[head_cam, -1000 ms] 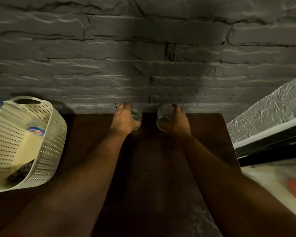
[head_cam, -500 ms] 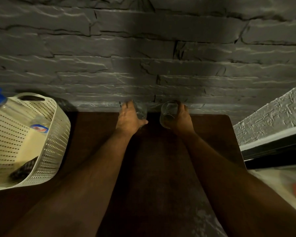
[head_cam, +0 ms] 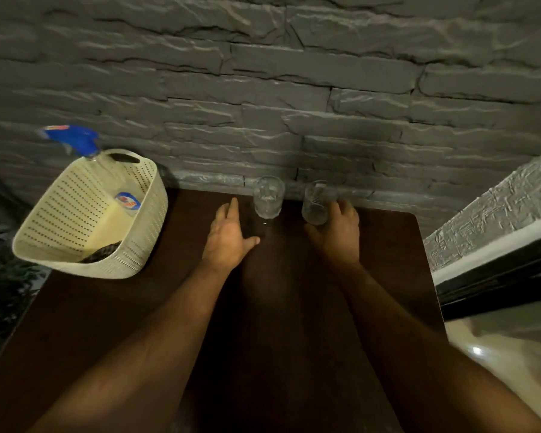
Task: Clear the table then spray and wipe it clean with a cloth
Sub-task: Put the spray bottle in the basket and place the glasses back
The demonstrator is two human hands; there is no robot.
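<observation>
Still clearing, we judge: both our forearms reach to twelve o'clock across the dark table [head_cam: 288, 323]. Our left hand [head_cam: 227, 237] lies flat with straight fingers, holding nothing, just beside the left glass [head_cam: 267, 198]. Our right hand [head_cam: 341, 232] curls round the right glass [head_cam: 316, 203]. Next we must grip the free glass too. At ten o'clock, the basket [head_cam: 85, 220] holds the spray bottle [head_cam: 75, 140].

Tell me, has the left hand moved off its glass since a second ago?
Yes. The left hand has let go and drawn back toward the person; the left glass now stands free by the wall.
</observation>
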